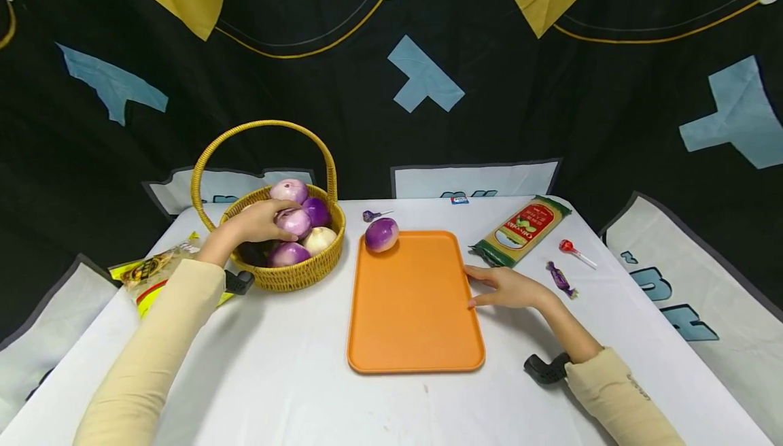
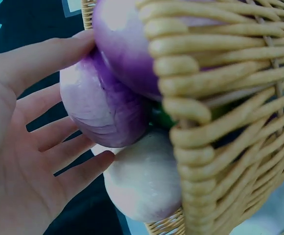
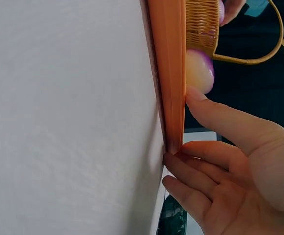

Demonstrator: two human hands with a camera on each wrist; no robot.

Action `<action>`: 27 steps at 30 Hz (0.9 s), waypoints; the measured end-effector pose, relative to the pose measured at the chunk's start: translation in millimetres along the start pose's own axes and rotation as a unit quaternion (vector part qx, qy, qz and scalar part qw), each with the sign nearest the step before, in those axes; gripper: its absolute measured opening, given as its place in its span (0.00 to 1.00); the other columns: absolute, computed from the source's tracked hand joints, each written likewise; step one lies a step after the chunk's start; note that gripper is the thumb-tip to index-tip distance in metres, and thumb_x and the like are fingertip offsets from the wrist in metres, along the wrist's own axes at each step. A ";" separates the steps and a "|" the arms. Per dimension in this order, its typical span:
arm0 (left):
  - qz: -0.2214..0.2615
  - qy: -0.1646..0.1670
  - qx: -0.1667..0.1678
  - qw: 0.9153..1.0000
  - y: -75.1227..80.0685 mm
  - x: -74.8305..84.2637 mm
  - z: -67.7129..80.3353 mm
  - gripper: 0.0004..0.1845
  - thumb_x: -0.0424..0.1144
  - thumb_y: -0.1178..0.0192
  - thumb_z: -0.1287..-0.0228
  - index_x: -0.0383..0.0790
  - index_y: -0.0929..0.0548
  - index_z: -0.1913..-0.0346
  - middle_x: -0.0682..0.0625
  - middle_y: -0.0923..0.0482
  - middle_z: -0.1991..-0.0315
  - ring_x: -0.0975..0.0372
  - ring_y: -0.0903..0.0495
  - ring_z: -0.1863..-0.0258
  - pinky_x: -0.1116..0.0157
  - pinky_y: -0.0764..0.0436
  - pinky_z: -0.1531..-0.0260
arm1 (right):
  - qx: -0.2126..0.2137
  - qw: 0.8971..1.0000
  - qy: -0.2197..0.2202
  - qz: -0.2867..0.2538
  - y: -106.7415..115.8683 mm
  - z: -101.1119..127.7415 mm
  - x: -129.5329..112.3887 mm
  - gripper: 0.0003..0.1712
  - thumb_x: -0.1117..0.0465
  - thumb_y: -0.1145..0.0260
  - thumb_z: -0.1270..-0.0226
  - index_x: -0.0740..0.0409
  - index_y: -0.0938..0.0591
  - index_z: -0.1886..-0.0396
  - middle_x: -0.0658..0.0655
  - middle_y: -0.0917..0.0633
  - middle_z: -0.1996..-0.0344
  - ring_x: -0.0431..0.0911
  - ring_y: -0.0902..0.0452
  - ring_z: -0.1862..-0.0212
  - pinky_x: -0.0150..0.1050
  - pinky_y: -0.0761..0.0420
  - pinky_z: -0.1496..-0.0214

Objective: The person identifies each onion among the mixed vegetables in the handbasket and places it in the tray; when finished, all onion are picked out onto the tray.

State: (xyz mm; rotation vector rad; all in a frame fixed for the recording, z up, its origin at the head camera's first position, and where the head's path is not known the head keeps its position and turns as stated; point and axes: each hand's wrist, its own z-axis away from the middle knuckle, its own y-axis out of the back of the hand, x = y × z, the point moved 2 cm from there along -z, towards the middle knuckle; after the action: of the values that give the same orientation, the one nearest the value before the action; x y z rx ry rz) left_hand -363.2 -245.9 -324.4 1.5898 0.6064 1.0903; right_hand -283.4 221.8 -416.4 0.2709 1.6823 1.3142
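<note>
My left hand (image 1: 259, 221) reaches into the yellow wicker basket (image 1: 302, 276) and grips a purple-and-white onion (image 2: 103, 100), thumb on one side and fingers round the other. More purple onions and a pale white onion (image 1: 319, 241) sit around it; something dark in the basket is partly hidden by the hand. At the right long edge of the orange tray (image 1: 416, 310), my right hand (image 1: 508, 287) holds the rim, thumb over it and fingertips along its side and underneath. One purple onion (image 1: 382, 235) rests at the tray's far left corner.
Beyond the right hand lie a green pasta packet (image 1: 523, 228), a red lollipop (image 1: 567, 247) and a purple wrapped candy (image 1: 560, 279). Behind the tray is a dark lollipop (image 1: 370, 215) and a small blue-red packet (image 1: 459, 200). A yellow snack bag (image 1: 149, 272) lies beside the basket, under the left forearm.
</note>
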 end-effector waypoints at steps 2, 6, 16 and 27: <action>0.001 0.000 0.006 1.000 0.0 -1.3 0.2 0.33 0.43 0.31 0.42 0.33 0.29 0.36 0.31 0.27 0.43 0.40 0.28 0.44 0.42 0.31 0.43 | 0.000 1.000 -0.001 -0.006 0.6 -0.2 0.3 0.44 0.49 0.32 0.37 0.71 0.36 0.31 0.67 0.33 0.33 0.60 0.39 0.32 0.55 0.36 0.34; 0.001 -0.009 0.031 0.999 0.0 -0.4 1.8 0.35 0.42 0.30 0.44 0.31 0.29 0.36 0.31 0.27 0.43 0.40 0.29 0.44 0.42 0.32 0.42 | 0.000 1.000 -0.009 -0.015 0.9 -1.0 0.9 0.44 0.49 0.31 0.38 0.70 0.36 0.31 0.66 0.33 0.33 0.60 0.39 0.31 0.55 0.36 0.33; 0.000 -0.039 0.139 0.989 1.0 24.7 8.9 0.37 0.42 0.26 0.50 0.33 0.29 0.37 0.33 0.33 0.38 0.39 0.33 0.40 0.40 0.33 0.42 | -0.002 0.999 -0.017 -0.026 -0.2 0.8 1.1 0.44 0.50 0.32 0.37 0.70 0.36 0.31 0.66 0.34 0.32 0.60 0.40 0.31 0.55 0.36 0.33; 0.070 -0.119 0.218 0.966 -20.2 97.9 0.8 0.37 0.44 0.24 0.52 0.39 0.26 0.38 0.41 0.28 0.42 0.49 0.29 0.42 0.47 0.28 0.42 | -0.005 0.999 -0.023 -0.026 -0.1 -0.3 1.8 0.43 0.49 0.32 0.37 0.69 0.36 0.31 0.65 0.33 0.32 0.58 0.40 0.31 0.54 0.36 0.33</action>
State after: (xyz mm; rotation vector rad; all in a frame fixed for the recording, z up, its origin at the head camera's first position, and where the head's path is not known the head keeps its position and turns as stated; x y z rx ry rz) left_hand -315.1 -159.4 -310.3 2.1378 0.6044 0.8857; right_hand -284.5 222.8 -417.5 0.2472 1.6343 1.2683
